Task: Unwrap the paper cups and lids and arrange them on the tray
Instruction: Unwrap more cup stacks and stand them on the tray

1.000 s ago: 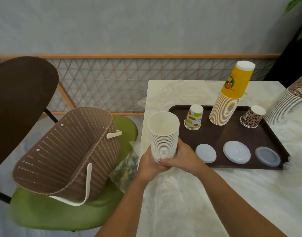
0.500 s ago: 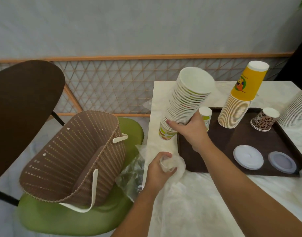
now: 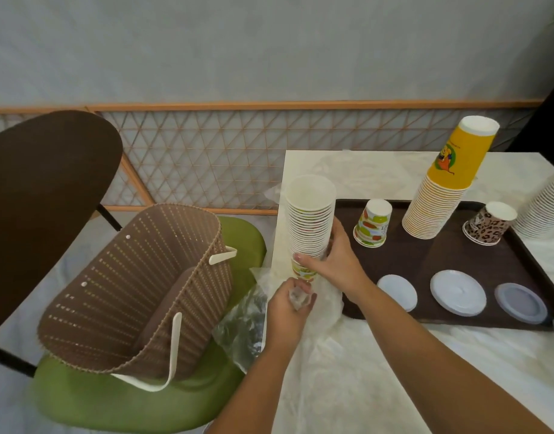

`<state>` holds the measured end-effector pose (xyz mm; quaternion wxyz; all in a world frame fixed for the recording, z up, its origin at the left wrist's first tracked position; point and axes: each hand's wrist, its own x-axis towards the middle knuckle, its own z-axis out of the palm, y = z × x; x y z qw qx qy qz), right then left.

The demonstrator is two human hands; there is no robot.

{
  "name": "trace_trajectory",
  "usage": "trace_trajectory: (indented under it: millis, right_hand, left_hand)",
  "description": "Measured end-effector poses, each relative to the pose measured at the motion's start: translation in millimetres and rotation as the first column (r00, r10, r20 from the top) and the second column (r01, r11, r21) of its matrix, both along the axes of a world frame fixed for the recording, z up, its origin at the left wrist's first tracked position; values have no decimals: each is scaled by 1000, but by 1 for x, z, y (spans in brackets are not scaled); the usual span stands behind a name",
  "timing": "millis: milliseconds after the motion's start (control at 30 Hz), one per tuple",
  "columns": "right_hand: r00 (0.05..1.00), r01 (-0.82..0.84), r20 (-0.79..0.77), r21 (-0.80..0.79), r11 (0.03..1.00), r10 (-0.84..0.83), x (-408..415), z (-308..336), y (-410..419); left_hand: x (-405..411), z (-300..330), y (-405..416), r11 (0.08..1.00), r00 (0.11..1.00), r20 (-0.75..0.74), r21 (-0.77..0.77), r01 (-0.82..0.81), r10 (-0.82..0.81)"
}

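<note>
My right hand (image 3: 335, 261) grips the lower part of a tall stack of green-patterned paper cups (image 3: 310, 220), held upright, mouths up, just left of the brown tray (image 3: 432, 264). Below the stack, my left hand (image 3: 289, 305) pinches its clear plastic wrapper (image 3: 324, 296). On the tray stand one upturned green-patterned cup (image 3: 372, 223), a tall yellow cup stack (image 3: 444, 186) and one leopard-print cup (image 3: 488, 223). Three white lids (image 3: 457, 292) lie in a row along the tray's near side.
A second stack of leopard-print cups (image 3: 548, 208) leans at the right edge. A brown woven basket (image 3: 134, 292) sits on a green chair seat (image 3: 119, 402) left of the white table (image 3: 347, 386), with crumpled plastic (image 3: 241, 324) between them. Thin plastic sheets cover the table's near part.
The cup stack came back from a tilted, raised position to upright and lower beside the tray. My left hand rose to the stack's base with the wrapper.
</note>
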<state>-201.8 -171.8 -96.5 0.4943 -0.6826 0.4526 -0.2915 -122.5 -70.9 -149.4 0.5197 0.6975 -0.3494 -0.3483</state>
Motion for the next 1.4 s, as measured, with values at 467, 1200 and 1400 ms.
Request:
trace_trajectory:
  millis: [467,1200,1400]
  right_hand:
    - [977,214,23,-221,951,-214,-79,43,82]
    - [568,408,658,296,864,-493,-176,107,113]
    - [518,456,639,355,816,-568,-223,99,125]
  left_hand:
    - [-18,100,25,875,965,85,-410,260,-247]
    - [-43,76,70,989,630,-773,137,51,75]
    - [-60,74,78,973,697,-716,173,151,19]
